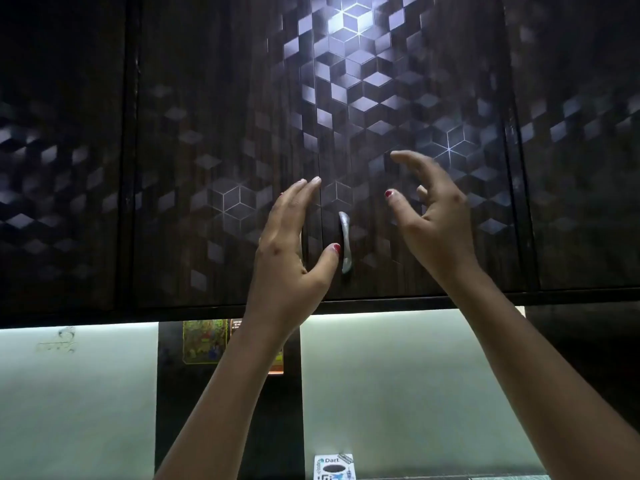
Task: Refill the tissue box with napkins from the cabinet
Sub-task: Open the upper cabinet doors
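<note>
Bare forearms rise from the lower edge of the frame. At centre, the left hand (291, 244) is open, fingers spread, holding nothing; the right hand (429, 216) is open too, fingers curled. Just behind them, the dark cabinet (225, 133) is closed, its silver handle (345, 242) between the hands.

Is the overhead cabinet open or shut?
Shut: both cabinet doors sit flush, the handle ungrasped, the left hand and right hand open.
</note>
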A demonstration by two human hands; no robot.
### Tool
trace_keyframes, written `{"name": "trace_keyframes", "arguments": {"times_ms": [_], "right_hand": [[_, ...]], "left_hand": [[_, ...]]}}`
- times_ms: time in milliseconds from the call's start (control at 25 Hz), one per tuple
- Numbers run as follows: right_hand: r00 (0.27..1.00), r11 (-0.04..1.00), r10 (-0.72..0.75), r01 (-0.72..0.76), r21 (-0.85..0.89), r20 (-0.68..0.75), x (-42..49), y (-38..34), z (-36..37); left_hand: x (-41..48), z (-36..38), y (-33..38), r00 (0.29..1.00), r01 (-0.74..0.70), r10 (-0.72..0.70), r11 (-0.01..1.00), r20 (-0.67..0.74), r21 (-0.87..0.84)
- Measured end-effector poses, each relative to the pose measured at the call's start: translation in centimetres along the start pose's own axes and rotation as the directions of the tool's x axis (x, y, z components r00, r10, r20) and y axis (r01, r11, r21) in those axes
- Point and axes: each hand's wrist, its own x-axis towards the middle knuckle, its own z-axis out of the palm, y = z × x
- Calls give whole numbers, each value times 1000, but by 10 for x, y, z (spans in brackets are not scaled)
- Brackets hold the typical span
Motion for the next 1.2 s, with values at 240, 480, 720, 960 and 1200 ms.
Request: {"name": "trace_keyframes", "arguments": {"times_ms": [240,480,720,960,1200], "right_hand": [[997,993,19,-9,-120,78,-3,14,12],[841,905,394,-285,-315,370,-5,55,71],[755,843,499,-537,-35,427,-13,60,92],[958,958,286,-286,4,-27,-50,5,29],[945,944,325,-326,-44,-43,-45,-24,-116]], "left_hand": [[5,-1,-8,1000,1,-2,998,20,67],[1,-8,-26,997,45,-53,991,61,128],[-5,-11,-27,991,46,-62,989,115,143],[6,38,20,996,56,-33,961,88,-271],[10,119,97,958,209,79,467,276,-859]]}}
